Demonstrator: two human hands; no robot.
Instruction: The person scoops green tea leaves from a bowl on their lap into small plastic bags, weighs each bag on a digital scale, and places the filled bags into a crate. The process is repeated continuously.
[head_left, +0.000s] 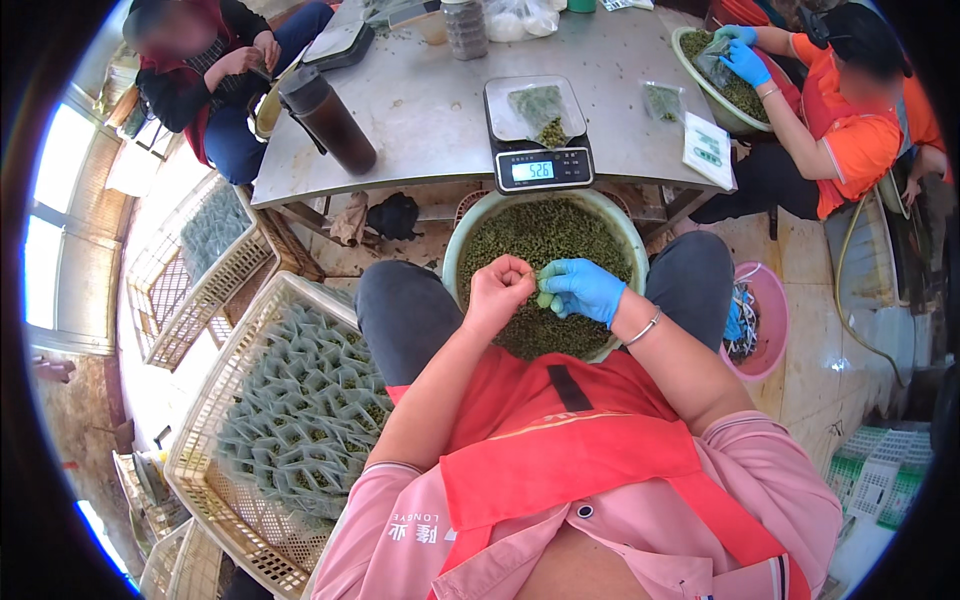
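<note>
Nearest us, the bare left hand (500,295) and the blue-gloved right hand (590,288) meet, fingertips pinching a small green thing (545,297) whose kind we cannot tell; it lies above a tub (453,262) of green bits (545,240), part of which the hands hide. We find a crate (225,530) of filled bags (300,410) at left, a pink basin (781,318) at right. Beyond, the table (420,90) bears a scale (543,170) at its near edge, under a small bag (537,108), and a flask (335,128). Farther right, we see a co-worker (840,130) at a second tub (715,100).
</note>
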